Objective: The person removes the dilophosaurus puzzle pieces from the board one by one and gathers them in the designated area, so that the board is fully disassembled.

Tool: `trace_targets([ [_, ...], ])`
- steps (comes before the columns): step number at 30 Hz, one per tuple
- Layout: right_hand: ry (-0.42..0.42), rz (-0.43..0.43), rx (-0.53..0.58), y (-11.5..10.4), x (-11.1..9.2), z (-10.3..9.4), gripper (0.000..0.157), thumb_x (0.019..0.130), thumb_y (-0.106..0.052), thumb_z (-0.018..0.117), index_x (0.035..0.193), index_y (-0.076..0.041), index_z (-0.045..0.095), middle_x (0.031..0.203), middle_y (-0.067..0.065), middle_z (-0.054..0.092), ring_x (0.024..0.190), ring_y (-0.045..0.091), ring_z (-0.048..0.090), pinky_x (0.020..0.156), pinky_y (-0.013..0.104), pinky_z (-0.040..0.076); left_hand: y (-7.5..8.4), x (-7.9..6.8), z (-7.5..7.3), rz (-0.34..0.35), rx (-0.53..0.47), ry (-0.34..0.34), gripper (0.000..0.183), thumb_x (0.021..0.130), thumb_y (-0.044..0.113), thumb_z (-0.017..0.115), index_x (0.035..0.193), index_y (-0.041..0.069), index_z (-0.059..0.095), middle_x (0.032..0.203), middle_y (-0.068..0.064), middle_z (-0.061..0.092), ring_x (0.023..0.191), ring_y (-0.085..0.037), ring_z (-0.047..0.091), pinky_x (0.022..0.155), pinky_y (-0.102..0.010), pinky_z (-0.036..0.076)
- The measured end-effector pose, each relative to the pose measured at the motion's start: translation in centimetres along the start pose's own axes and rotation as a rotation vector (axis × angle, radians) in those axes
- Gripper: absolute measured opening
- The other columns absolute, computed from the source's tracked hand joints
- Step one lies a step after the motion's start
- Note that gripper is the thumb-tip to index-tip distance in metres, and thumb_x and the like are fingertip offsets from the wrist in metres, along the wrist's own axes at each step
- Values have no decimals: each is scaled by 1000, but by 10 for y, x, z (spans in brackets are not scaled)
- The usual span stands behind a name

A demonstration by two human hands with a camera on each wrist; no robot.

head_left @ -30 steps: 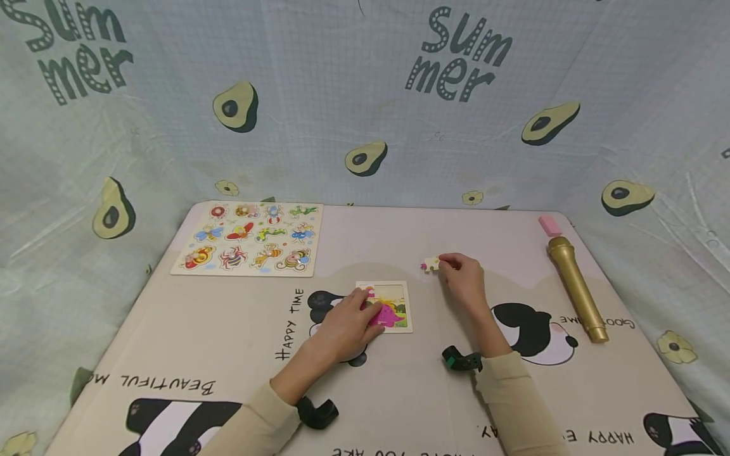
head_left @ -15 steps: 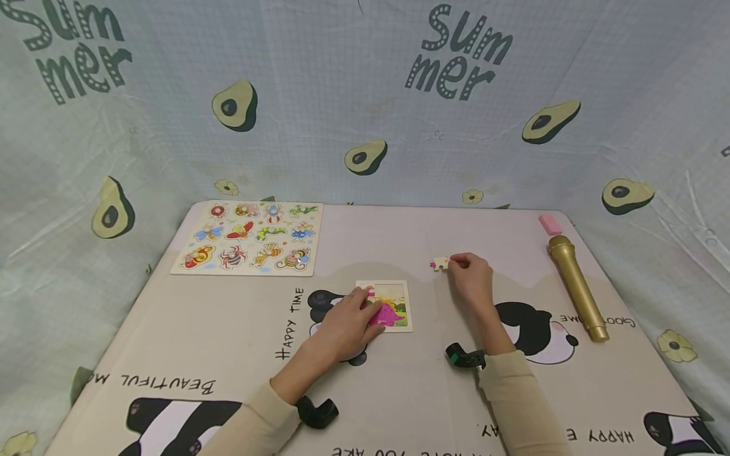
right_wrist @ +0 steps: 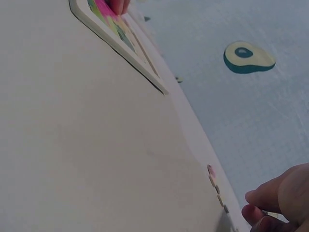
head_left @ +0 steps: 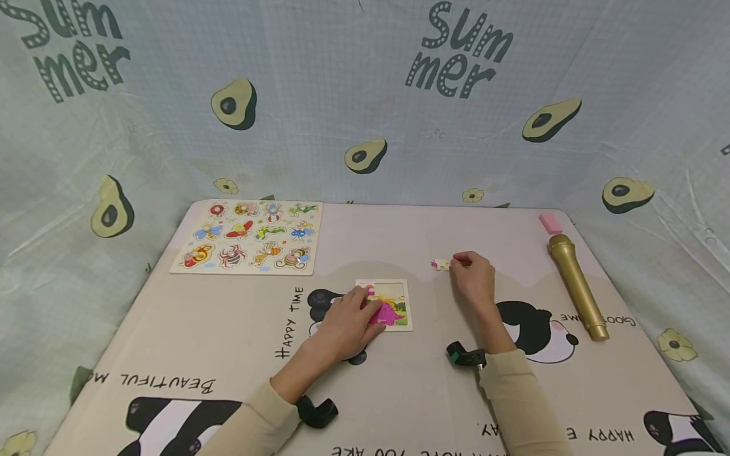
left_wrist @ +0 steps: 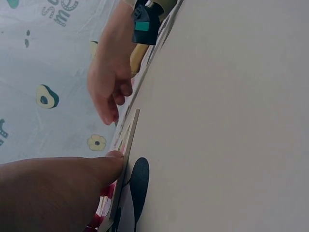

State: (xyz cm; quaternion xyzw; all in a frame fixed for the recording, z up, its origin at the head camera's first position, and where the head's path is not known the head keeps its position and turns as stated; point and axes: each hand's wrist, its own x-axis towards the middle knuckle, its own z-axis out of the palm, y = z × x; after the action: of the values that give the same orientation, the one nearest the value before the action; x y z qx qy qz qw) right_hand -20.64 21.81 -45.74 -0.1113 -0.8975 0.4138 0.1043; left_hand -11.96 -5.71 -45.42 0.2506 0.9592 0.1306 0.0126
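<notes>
My left hand (head_left: 345, 320) rests on a small framed jigsaw puzzle (head_left: 409, 307) with a pink dinosaur picture, its fingers spread over the left part. An unfilled tan area shows along the tray's top. In the left wrist view the thumb (left_wrist: 108, 166) lies on the frame's edge. To the right, my right hand (head_left: 474, 275) pinches the right end of a small yellow-and-pink puzzle piece (head_left: 441, 265), low at the table. The right wrist view shows the piece's knobbed edge (right_wrist: 217, 191) beside my fingertips; the pinched end is partly hidden.
A wooden board with insect pictures (head_left: 246, 239) lies at the back left. A gold tube-shaped object (head_left: 577, 288) and a pink block (head_left: 550, 223) lie at the right. Patterned cloth (head_left: 308, 95) rises behind the table.
My right hand has moved a little to the right with the puzzle piece, mostly during the first half second. My left hand has stayed on the jigsaw puzzle.
</notes>
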Motion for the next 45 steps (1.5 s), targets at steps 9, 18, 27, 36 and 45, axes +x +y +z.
trace_targets([
  [9, 25, 4, 9, -1, 2, -2, 27, 98, -19, 59, 111, 0, 72, 104, 21, 71, 93, 33, 62, 75, 31, 45, -1, 0, 2, 4, 1, 4, 51, 98, 47, 58, 139, 16, 59, 150, -17, 47, 141, -36, 45, 114, -54, 41],
  [18, 48, -15, 45, -12, -2, -7, 28, 99, -22, 59, 113, -1, 71, 103, 20, 69, 93, 32, 61, 73, 30, 43, -1, 0, 2, 2, 1, 2, 51, 98, 47, 58, 139, 16, 58, 151, -17, 46, 142, -36, 44, 114, -54, 40],
  [27, -102, -74, -113, -3, 0, -6, 38, 92, -21, 67, 123, 3, 67, 102, 21, 57, 96, 32, 49, 76, 35, 40, -2, 0, 2, 2, 0, -3, 50, 98, 46, 59, 139, 17, 59, 151, -17, 46, 142, -35, 45, 114, -53, 41],
  [36, -155, -140, -203, 5, 0, -2, 32, 93, -16, 67, 115, 6, 70, 103, 24, 54, 100, 35, 44, 79, 42, 38, -1, 0, 2, 23, 10, 47, 46, 98, 44, 60, 134, 16, 61, 144, -16, 50, 136, -32, 49, 107, -52, 45],
  [45, -146, -138, -226, 8, 2, -6, 26, 94, -11, 65, 112, 5, 72, 107, 25, 55, 101, 36, 47, 81, 45, 41, -1, -1, 2, 24, 12, 50, 46, 98, 45, 61, 134, 16, 62, 141, -15, 52, 133, -31, 51, 105, -51, 46],
])
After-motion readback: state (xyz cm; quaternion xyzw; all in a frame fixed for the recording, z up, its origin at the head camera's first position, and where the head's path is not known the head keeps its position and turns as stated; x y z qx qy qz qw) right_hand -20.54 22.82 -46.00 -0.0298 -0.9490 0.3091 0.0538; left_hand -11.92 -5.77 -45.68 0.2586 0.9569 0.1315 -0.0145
